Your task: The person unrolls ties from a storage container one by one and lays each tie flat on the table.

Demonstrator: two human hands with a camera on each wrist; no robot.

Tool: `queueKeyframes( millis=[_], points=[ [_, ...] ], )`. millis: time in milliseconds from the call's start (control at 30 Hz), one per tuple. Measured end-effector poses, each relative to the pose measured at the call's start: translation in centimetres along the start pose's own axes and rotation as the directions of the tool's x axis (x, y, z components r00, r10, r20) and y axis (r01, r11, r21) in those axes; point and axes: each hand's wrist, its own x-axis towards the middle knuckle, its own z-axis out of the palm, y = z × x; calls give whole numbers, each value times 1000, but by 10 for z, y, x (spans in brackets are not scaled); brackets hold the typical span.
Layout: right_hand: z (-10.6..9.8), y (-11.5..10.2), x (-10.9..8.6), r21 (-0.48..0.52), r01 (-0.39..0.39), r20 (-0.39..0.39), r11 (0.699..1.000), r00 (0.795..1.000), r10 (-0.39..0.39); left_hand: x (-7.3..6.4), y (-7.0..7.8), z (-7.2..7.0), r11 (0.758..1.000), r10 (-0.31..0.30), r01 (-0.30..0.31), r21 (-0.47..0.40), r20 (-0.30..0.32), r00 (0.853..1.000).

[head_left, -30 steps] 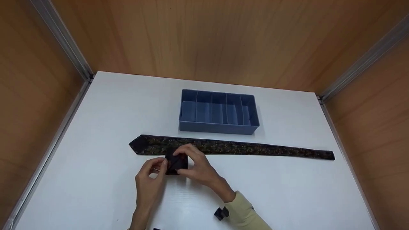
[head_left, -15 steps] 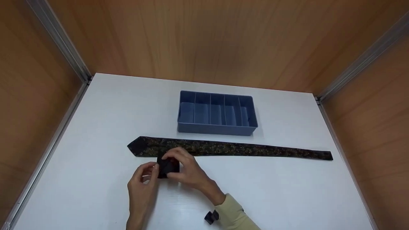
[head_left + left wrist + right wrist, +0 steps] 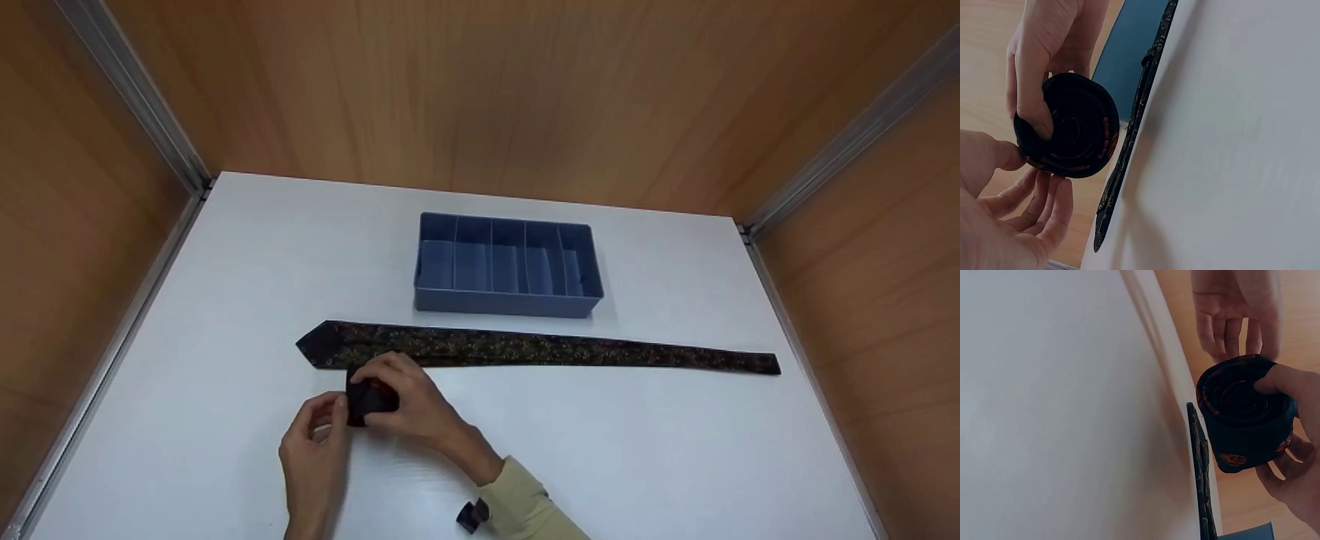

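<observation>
A dark necktie with orange motifs, wound into a roll [image 3: 1081,126], is held between both hands just in front of a second necktie. My right hand [image 3: 416,401] grips the roll from the right, its thumb on the coiled end in the right wrist view. At the roll's left edge, my left hand [image 3: 315,442] pinches the outer layer between thumb and fingertips. The second necktie [image 3: 525,349], dark with a small floral pattern, lies flat across the white table, its pointed wide end to the left and narrow end to the right.
Behind the flat necktie stands a blue box [image 3: 510,304] with several compartments. The white table [image 3: 675,435] is bounded by wooden panels [image 3: 480,97] at the back and sides. A small black object [image 3: 471,517] sits by the right sleeve.
Both hands have shifted left and slightly toward the table's front with the rolled necktie between them. The flat necktie and the blue box stay where they were.
</observation>
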Motion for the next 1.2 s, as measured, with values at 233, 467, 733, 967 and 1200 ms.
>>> queueKeyframes(
  millis=[233,467,733,967,1200],
  points=[
    [10,-2,5,-67,4,20,998,1000,-3,2,-6,-4,1000,-22,22,9,-8,1000],
    [18,-3,11,-125,19,39,992,999,-14,3,-9,-8,996,-84,84,3,-13,996],
    [23,-5,14,-172,-13,88,985,996,29,4,-13,-10,994,-110,110,3,-4,994],
    [26,-3,15,-222,-18,92,975,995,39,5,-13,-9,991,-137,136,16,22,990],
    [28,-5,17,-241,8,96,971,995,16,7,-14,-10,988,-153,152,28,30,988]
  ],
)
